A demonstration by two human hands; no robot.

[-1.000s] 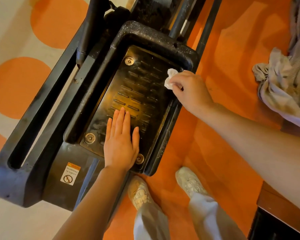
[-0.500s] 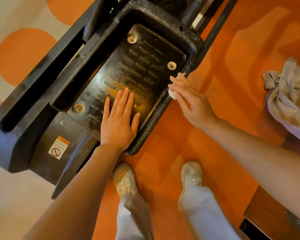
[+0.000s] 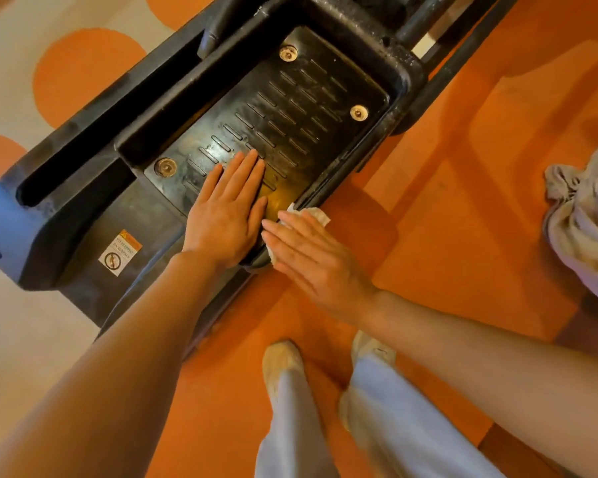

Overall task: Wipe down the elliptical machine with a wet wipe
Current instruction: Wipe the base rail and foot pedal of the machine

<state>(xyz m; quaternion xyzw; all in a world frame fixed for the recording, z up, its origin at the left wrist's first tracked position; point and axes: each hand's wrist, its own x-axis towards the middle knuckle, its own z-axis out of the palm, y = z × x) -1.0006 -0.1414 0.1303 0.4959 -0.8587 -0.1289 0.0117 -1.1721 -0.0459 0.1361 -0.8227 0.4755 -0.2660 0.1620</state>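
You are wiping the near right rim of the pedal (image 3: 290, 108) of the elliptical, and you are doing it with the wipe (image 3: 313, 215) under your right hand (image 3: 311, 257). This hand is lying flat, with the fingers straight and together, and it is pressing the wipe against the rim; only a white corner of the wipe is showing beyond the fingertips. Your left hand (image 3: 227, 208) is also lying flat and spread on the ribbed floor of the pedal, holding nothing, just beside the right hand, and I judge it is keeping the pedal from swinging while you are rubbing. To do this step well, you are better to keep the pressure through the whole palm, so that the wipe is not sliding out from under the fingers. It also helps to follow the rim along its full length toward the far end, because pale dust is showing there and around the bolts (image 3: 358, 113). The ribs are probably holding dirt in their grooves, so pushing the wipe along them is likely working better than across. The wipe looks small and crumpled; refolding it to a clean side may be needed. A grey cloth (image 3: 580, 215) is lying on the orange floor (image 3: 463, 236), well apart from the work.
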